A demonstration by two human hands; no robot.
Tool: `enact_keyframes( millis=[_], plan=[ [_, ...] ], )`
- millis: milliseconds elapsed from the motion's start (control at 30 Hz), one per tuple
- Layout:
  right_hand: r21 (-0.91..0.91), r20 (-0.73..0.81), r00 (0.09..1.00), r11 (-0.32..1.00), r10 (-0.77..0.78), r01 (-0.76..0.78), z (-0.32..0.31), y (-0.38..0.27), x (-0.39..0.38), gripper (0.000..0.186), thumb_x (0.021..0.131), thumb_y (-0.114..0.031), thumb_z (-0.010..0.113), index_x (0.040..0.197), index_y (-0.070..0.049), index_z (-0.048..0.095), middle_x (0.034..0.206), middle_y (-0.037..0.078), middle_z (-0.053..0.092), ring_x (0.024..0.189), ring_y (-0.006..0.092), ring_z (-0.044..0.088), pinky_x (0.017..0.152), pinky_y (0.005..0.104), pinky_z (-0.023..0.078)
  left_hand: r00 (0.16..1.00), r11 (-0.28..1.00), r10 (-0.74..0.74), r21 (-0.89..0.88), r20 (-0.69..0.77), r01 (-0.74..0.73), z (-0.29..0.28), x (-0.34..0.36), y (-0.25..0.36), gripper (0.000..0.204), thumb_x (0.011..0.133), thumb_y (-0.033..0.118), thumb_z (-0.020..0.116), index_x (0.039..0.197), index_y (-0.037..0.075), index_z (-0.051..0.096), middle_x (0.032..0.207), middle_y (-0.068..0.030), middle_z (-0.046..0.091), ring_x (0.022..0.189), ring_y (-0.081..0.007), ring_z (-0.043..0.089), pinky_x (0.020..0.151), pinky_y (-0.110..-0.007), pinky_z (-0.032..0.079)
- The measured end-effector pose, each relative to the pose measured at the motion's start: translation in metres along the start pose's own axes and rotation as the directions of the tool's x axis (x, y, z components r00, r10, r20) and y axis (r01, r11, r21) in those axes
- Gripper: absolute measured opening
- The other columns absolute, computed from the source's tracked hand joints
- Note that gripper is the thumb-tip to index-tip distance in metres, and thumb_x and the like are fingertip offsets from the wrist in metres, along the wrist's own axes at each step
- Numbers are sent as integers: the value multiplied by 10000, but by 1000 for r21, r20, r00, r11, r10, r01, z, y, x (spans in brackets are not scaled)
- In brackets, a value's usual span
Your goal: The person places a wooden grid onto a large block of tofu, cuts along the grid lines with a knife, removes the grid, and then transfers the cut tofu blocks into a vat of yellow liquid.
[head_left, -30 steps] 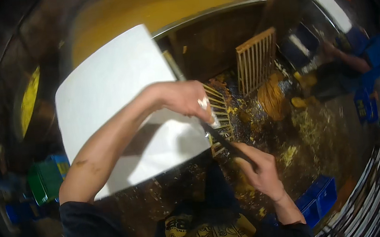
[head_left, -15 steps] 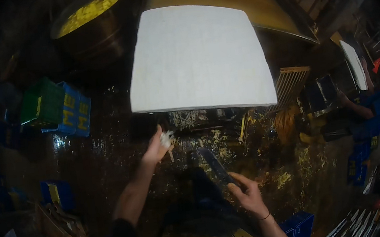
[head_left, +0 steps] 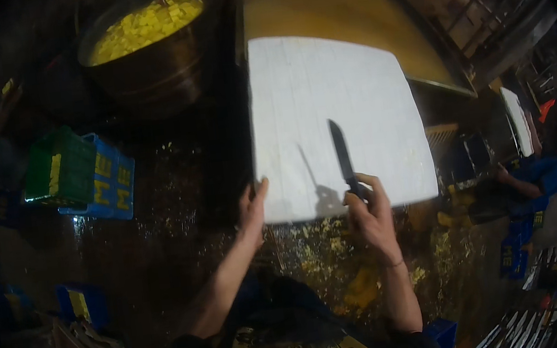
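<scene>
A large, flat white slab [head_left: 332, 106] with straight sides lies in front of me. In my right hand [head_left: 374, 221] is a knife [head_left: 342, 149] with a dark blade, its tip pointing up and away over the slab's near part. The blade casts a shadow on the white surface and appears raised above it. My left hand [head_left: 251, 211] grips the slab's edge at the near left corner, its thumb against the side; the fingertips are partly hidden.
Behind the slab is a wide, shallow vat [head_left: 335, 9] of yellowish liquid. A round vat [head_left: 143, 69] of yellow cubes stands far left. Green [head_left: 58, 168] and blue crates [head_left: 114, 179] are at left. On the right, a person in a blue shirt [head_left: 555, 163] is by another white slab [head_left: 516, 123].
My right hand has raised the knife over the slab. My left hand has moved up to the slab's left corner. The slab now appears lower and farther right in view.
</scene>
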State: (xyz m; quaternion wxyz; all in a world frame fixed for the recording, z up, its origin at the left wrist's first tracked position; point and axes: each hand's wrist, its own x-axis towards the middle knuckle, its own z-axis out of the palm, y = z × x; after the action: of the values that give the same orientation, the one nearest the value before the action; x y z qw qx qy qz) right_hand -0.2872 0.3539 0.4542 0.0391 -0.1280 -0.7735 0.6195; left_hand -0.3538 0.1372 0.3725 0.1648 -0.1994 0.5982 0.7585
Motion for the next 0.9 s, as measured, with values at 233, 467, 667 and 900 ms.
enact_keyframes(
  millis=[233, 467, 667, 900],
  plan=[
    [-355, -7, 977, 914, -214, 197, 155, -37, 172, 230, 985, -212, 520, 1097, -11, 513, 684, 169, 611, 529, 267, 573, 480, 370, 441, 990, 978, 137, 158, 22, -139, -38, 144, 65, 621, 953, 477, 544, 1407, 64, 452, 1264, -126, 587, 1156, -231, 555, 988, -357, 427],
    [-685, -76, 946, 705, -316, 181, 275, -61, 301, 216, 944, -163, 532, 1047, -10, 421, 728, 318, 616, 719, 498, 612, 598, 573, 468, 885, 915, 394, -17, 249, -402, -8, 366, 143, 490, 913, 116, 596, 1388, 57, 491, 1196, -113, 632, 1036, -177, 603, 850, -296, 506],
    [-753, -185, 914, 650, -360, 103, 279, -46, 348, 223, 915, -137, 554, 1030, -14, 408, 730, 312, 619, 718, 509, 606, 581, 567, 469, 768, 833, 512, -4, 384, -553, 28, 411, 148, 539, 868, 46, 572, 1399, 81, 490, 1142, -182, 673, 1036, -216, 634, 890, -329, 495],
    [-773, -224, 963, 629, -149, -83, 289, -58, 315, 230, 886, -143, 556, 1054, -24, 454, 767, 285, 617, 760, 480, 608, 639, 556, 471, 644, 668, 700, 39, 309, -744, 21, 426, 162, 332, 882, 137, 613, 1194, 30, 649, 1054, -170, 675, 948, -246, 646, 773, -337, 530]
  ],
)
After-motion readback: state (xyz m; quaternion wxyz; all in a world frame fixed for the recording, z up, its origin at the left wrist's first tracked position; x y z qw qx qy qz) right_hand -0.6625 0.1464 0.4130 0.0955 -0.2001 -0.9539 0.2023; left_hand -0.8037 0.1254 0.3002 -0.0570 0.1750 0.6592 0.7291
